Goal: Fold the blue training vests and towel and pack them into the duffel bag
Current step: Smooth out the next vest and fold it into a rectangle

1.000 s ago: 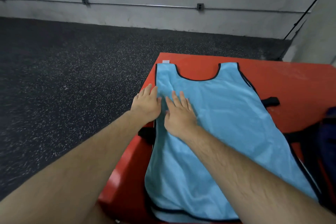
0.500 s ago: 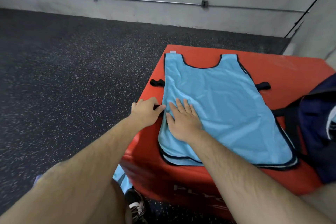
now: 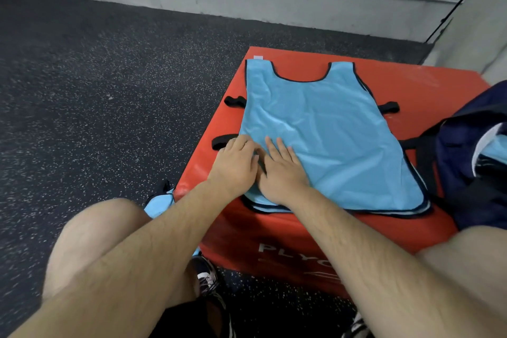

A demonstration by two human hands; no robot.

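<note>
Since half a second earlier our hands had slid nearer to the vest's near hem, and our knees and more of the duffel bag had come into view.

We saw a dark speckled floor point(image 3: 109, 90) around a red padded bench point(image 3: 428, 90), which carried everything on its top. At the bench's right edge sat the navy duffel bag point(image 3: 466, 186), slumped and open towards us. Inside its mouth a fold of light blue fabric point(image 3: 497, 149) showed, cut off by the frame edge, so we could not tell what it was.

The light blue vest point(image 3: 329, 132) lay flat on the bench, left of the bag and just beside it. Its long axis ran away from us, with the neck opening at the far end and the hem at the near edge, which swung a little to the right. Dark-trimmed hem edges showed in layers there.

Another light blue cloth point(image 3: 160, 204) lay on the floor beside our left knee, off the bench.

Our right hand point(image 3: 285, 170) pressed on the vest near its near-left corner, fingers straight and flat. Our left hand point(image 3: 236, 162) touched it, resting on the vest's left edge with bent fingers; we could not tell whether it gripped anything.

Black straps point(image 3: 234, 101) stuck out from both sides of the vest.
</note>
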